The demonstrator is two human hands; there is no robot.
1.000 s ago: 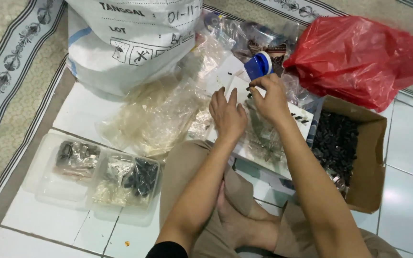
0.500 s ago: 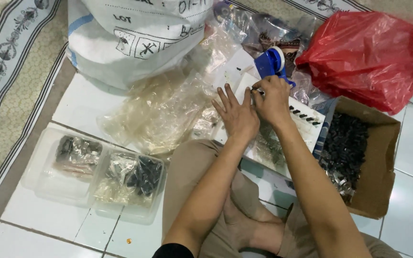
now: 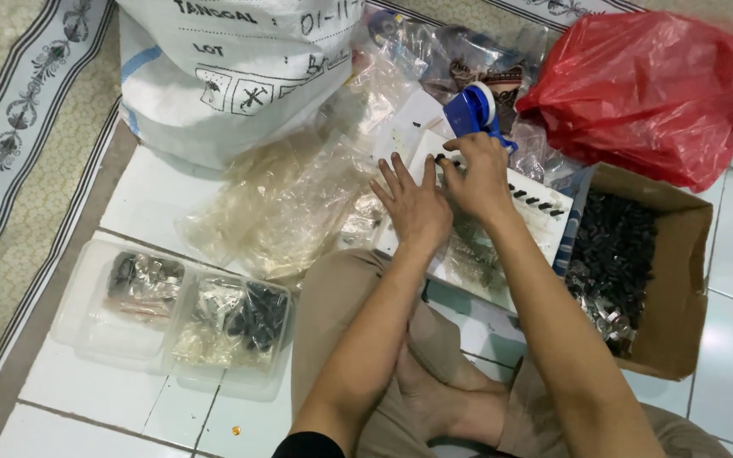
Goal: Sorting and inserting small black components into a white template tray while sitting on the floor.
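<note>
Right hand point(image 3: 478, 176) sits on the white tray point(image 3: 526, 200), fingers curled in a narrow grip pinching a small dark piece point(image 3: 439, 159) at the tray's upper left edge. Left hand point(image 3: 414, 202) lies just beside it, touching it at the thumb side, fingers spread flat and wide on the tray, holding nothing. Both forearms run up from the bottom of the head view, over the person's folded legs in tan trousers point(image 3: 358, 322).

The white tray rests tilted across the lap and floor, with a row of small dark pieces point(image 3: 539, 201) set along it to the right of the right hand. A blue tape dispenser point(image 3: 473, 110) stands just above the right hand, near the knuckles; whether it touches them, cannot tell.

Right of the tray: open cardboard box point(image 3: 680, 280) full of small dark and silvery parts. Above the box: red plastic bag point(image 3: 655, 85), bulging. Left of the hands: heap of clear plastic bags point(image 3: 290, 203) on the white floor tiles point(image 3: 137, 399). Above that heap: large white woven sack point(image 3: 239, 76) with black printing. Lower left: clear plastic container point(image 3: 86, 339) with compartments, holding bagged small parts, dark ones in the right compartment. Far left: patterned rug point(image 3: 10, 153) along the tile edge.
</note>
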